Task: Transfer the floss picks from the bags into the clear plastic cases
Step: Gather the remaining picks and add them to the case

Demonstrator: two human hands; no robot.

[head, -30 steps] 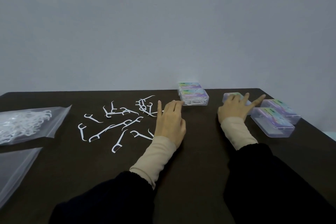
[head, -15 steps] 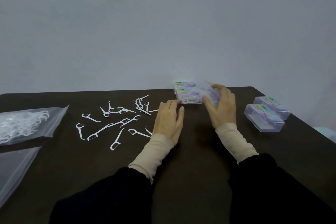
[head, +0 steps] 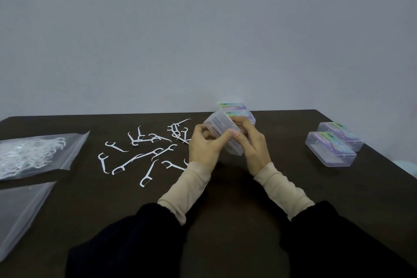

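Clear case (head: 222, 136): gripped by left hand (head: 204, 150) and right hand (head: 253, 146); loose floss picks (head: 144, 151) left, two cases (head: 334, 145) right, dark surface (head: 225, 187).

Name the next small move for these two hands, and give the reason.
Probably pry the lid of the clear case open. The left hand and the right hand both grip it, tilted, above the table, and it looks closed. Loose floss picks lie just left of the hands, ready to go in once it opens.
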